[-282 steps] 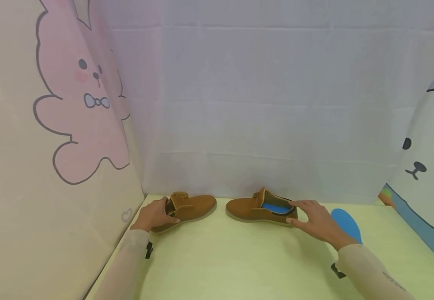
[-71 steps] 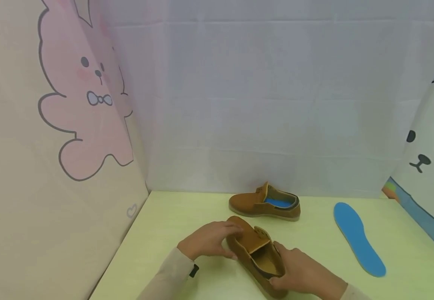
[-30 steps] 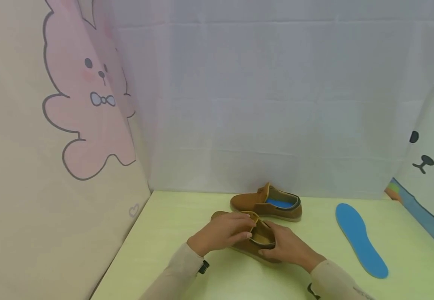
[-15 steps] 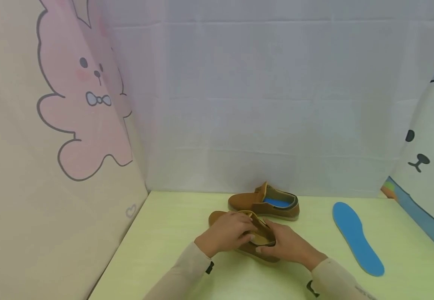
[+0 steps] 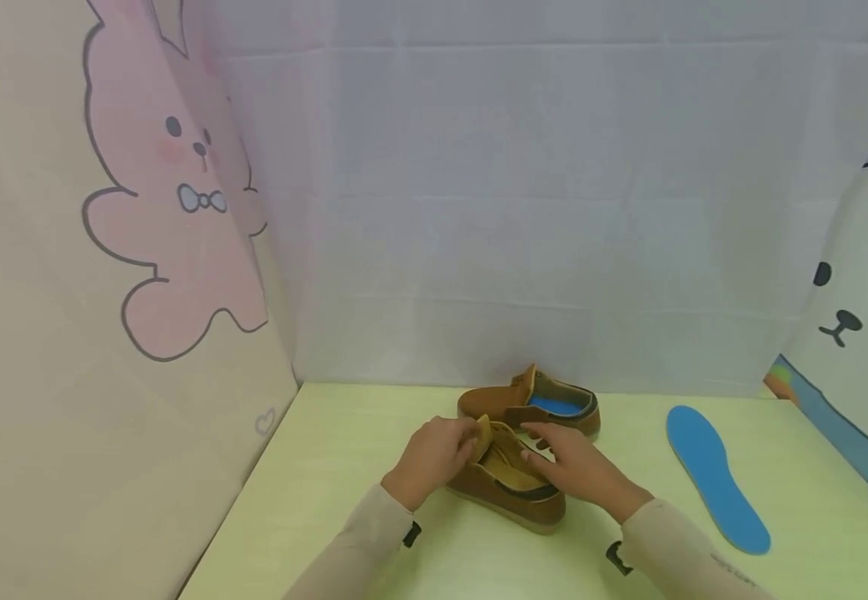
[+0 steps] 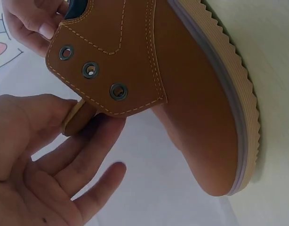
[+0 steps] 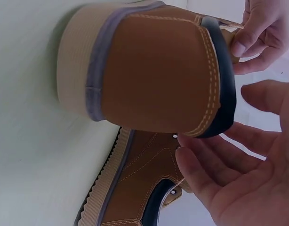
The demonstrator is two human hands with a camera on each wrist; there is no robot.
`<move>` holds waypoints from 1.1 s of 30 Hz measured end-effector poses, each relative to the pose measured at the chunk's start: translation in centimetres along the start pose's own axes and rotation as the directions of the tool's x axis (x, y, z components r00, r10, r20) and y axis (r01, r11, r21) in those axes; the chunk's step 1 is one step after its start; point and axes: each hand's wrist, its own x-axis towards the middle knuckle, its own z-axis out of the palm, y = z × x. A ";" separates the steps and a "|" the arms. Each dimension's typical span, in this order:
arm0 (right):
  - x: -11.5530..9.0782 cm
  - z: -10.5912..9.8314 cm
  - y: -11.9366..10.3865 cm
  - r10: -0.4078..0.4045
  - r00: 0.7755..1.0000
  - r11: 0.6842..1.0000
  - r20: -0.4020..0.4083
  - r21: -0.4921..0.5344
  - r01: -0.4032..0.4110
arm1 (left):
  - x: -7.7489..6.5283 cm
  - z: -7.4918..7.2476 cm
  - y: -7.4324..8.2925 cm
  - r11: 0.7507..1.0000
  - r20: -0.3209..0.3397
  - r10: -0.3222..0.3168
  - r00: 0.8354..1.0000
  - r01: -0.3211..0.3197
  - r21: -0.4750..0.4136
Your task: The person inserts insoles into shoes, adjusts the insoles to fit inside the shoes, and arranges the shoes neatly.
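A brown lace-up shoe (image 5: 509, 504) without laces rests on the table, toe toward the back left and heel toward the front right. My left hand (image 5: 434, 454) pinches its tongue (image 6: 77, 118) between thumb and fingers and holds it up. Over the collar on the heel side, my right hand (image 5: 580, 467) has its fingers spread and relaxed. In the right wrist view, the right fingers (image 7: 203, 176) lie beside the dark collar, and I see no grip. The inside of this shoe looks tan. Its toe is partly hidden by my left hand in the head view.
Close behind stands the matching brown shoe (image 5: 482, 404), with a blue insole (image 5: 556, 406) inside. A loose blue insole (image 5: 715, 475) lies flat on the pale table (image 5: 314, 483) at the right. Fabric walls (image 5: 434, 250) with cartoon animals enclose the back and sides.
The near shoe came from the back left to the middle and turned. Lately my left hand moved from the opening to the tongue, pulling it up; my right hand let go of the heel.
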 end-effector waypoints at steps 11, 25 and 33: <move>1.0 0.3 -0.7 -0.250 0.968 0.961 -0.011 -0.126 0.246 | 0.2 -0.4 -0.2 0.992 0.007 -0.060 0.998 0.060 -0.114; 1.5 0.9 -1.3 -0.193 0.981 0.930 0.026 -0.314 0.191 | -0.3 0.1 -0.7 0.928 0.031 -0.313 0.949 0.312 -0.203; 1.6 1.3 -1.6 -0.175 0.984 0.911 0.023 -0.375 0.171 | -0.3 0.0 -0.6 0.918 0.165 -0.354 0.920 0.376 -0.125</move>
